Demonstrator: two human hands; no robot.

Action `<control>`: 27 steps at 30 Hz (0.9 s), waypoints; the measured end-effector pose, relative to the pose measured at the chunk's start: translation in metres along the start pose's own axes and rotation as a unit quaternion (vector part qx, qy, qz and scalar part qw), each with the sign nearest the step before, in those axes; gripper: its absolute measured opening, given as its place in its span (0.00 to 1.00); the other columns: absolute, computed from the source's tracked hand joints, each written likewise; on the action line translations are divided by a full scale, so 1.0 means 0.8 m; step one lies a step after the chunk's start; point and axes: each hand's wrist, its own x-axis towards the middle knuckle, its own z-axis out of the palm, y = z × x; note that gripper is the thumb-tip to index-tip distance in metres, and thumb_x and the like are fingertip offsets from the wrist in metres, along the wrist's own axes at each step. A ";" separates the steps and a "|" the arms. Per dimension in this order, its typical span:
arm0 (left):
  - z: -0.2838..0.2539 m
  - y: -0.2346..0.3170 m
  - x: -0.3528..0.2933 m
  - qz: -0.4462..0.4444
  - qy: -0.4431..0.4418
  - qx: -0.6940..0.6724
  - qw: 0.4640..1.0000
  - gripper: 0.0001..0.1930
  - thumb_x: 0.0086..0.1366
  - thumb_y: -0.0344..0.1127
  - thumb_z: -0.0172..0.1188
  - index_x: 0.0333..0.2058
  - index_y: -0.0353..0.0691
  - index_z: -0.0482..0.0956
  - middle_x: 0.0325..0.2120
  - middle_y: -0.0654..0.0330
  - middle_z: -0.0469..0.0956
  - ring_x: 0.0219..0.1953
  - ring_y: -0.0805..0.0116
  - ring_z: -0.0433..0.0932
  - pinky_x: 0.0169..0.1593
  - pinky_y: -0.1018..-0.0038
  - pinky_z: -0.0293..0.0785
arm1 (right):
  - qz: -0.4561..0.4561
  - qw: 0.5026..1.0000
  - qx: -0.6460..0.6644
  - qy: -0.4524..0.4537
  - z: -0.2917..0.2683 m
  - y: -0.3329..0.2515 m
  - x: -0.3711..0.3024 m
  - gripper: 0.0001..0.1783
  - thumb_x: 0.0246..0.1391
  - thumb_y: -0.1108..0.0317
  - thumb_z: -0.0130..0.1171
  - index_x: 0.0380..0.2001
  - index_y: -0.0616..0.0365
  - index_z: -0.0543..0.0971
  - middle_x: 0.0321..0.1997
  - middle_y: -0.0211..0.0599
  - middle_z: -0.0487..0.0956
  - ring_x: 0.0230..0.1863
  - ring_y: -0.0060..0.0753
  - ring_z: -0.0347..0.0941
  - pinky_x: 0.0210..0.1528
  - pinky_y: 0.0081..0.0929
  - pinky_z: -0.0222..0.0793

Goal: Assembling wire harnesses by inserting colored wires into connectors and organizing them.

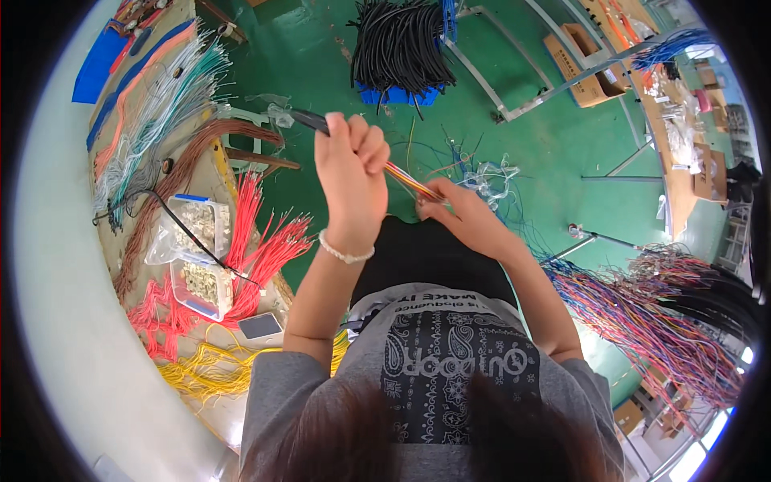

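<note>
A thin bundle of coloured wires (411, 181), with red, yellow and white strands, stretches between my two hands above my lap. My left hand (353, 173) is closed around its upper part. A dark tube-like piece (310, 121) sticks out past the thumb of that hand; where it meets the wires is hidden in the fist. Lower and to the right, my right hand (466, 218) pinches the bundle between thumb and fingers. The wires' lower ends are hidden behind that hand.
On the left bench lie red wires (249, 233), yellow wires (213, 365), brown wires (193, 153), two bins of white connectors (201, 285) and a phone (260, 326). Black tubes (397, 48) are heaped ahead. Multicoloured wires (634, 305) hang at the right.
</note>
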 end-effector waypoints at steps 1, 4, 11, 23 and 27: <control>-0.007 0.002 0.005 -0.015 0.003 0.007 1.000 0.14 0.73 0.39 0.42 0.27 0.43 0.55 0.17 0.70 0.52 0.18 0.80 0.50 0.20 0.80 0.47 | -0.011 0.999 -0.047 -0.004 0.003 0.004 -0.004 0.11 0.62 0.66 0.47 0.39 0.64 0.72 0.31 0.42 0.76 0.34 0.37 0.73 0.39 0.29 0.68; -0.013 0.010 0.019 -0.023 0.007 -0.039 0.999 0.14 0.73 0.38 0.40 0.26 0.43 0.56 0.17 0.70 0.53 0.17 0.81 0.49 0.19 0.81 0.46 | 0.086 0.991 0.103 -0.012 0.012 0.005 -0.016 0.12 0.62 0.66 0.47 0.42 0.64 0.71 0.36 0.40 0.75 0.42 0.31 0.70 0.46 0.28 0.66; -0.008 0.012 0.013 -0.044 0.000 -0.077 0.996 0.15 0.74 0.38 0.40 0.26 0.43 0.56 0.17 0.70 0.52 0.16 0.81 0.48 0.19 0.81 0.45 | -0.053 0.987 0.145 0.036 0.031 -0.008 -0.004 0.14 0.64 0.66 0.43 0.47 0.63 0.68 0.34 0.33 0.75 0.38 0.28 0.70 0.45 0.26 0.66; 0.020 -0.031 -0.041 -0.062 0.073 0.072 0.993 0.14 0.73 0.40 0.42 0.27 0.43 0.57 0.22 0.65 0.58 0.27 0.69 0.63 0.35 0.72 0.65 | -0.020 0.990 -0.028 0.138 0.014 -0.040 0.007 0.13 0.64 0.65 0.45 0.35 0.64 0.74 0.19 0.42 0.73 0.19 0.37 0.64 0.25 0.32 0.61; -0.001 -0.007 -0.027 -0.031 0.025 0.007 0.999 0.13 0.73 0.37 0.41 0.27 0.42 0.57 0.21 0.67 0.57 0.22 0.71 0.60 0.31 0.74 0.64 | 0.038 0.995 0.075 0.050 0.022 -0.026 -0.013 0.16 0.65 0.62 0.43 0.31 0.64 0.72 0.19 0.43 0.71 0.21 0.37 0.68 0.27 0.32 0.61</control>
